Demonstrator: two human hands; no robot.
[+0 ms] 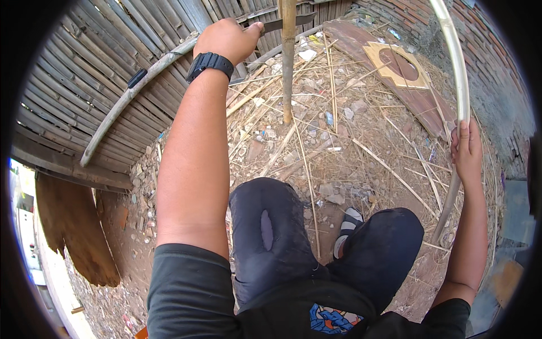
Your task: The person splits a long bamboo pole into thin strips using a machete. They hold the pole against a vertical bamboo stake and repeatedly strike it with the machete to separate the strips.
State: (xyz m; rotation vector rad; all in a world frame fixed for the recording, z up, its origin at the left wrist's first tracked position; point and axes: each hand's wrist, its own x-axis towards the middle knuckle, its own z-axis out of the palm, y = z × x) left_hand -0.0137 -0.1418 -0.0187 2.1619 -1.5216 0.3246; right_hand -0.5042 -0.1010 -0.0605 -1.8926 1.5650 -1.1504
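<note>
My left hand (228,42), with a black watch on its wrist, is closed round the handle of a large knife (305,19). Its dark blade points right and crosses an upright bamboo post (288,62); the middle of the blade looks hidden behind the post. On the far right my right hand (467,150) grips a long pale pole (458,62), likely bamboo. The pole runs from the top edge down past my hand, its lower end near the ground. The fisheye bends its shape.
A slatted bamboo wall (107,68) with a wooden rail (121,107) stands at left. Split strips (389,175) and rubble litter the ground. A brown board (361,42) bears a yellowish frame with a round hole (398,65). A brick wall (480,34) rises at right.
</note>
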